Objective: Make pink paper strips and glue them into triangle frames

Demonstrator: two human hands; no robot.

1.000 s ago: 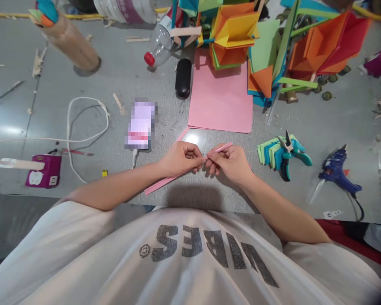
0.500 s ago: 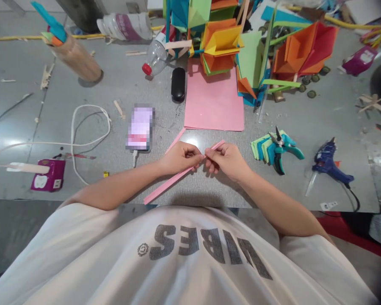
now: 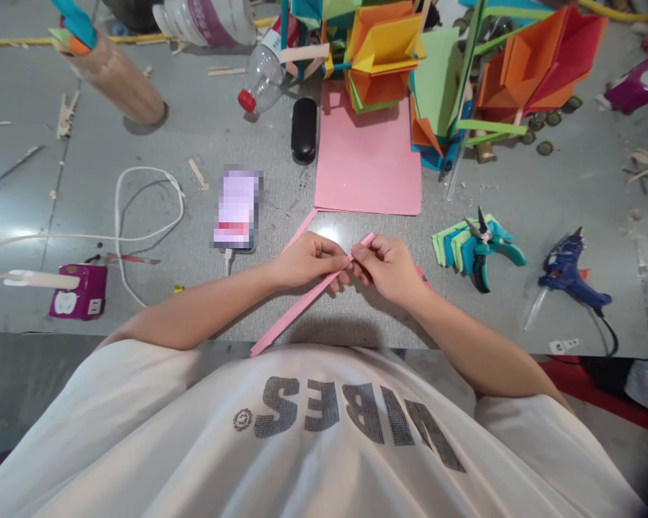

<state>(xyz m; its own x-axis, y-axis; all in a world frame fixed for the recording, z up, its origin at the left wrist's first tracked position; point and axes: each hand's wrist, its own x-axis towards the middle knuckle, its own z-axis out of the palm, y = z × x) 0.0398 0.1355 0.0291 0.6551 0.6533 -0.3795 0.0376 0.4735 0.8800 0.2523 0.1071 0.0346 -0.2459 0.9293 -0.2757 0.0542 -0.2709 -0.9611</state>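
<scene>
Two of your hands meet on one pink paper strip (image 3: 294, 314) in the head view: your left hand (image 3: 321, 262) pinches it between thumb and fingers, and your right hand (image 3: 386, 267) pinches it just beside, toward its far right end, so both grips are closed on it with the fingertips near each other. The strip slants from that end to the near left, its long tail reaching your shirt (image 3: 210, 410) at the near edge of the table (image 3: 194, 129). Expect it to be very light and easily bent along its length, with a little stiffness if it is folded, as it seems; it should crease readily and may tear under a hard tug. Take it by its long edges, with light pressure, and leave the tail loose. A second pink strip (image 3: 301, 230) runs from behind your left hand to the near left corner of the pink sheets (image 3: 368, 180); treat it as equally delicate.
</scene>
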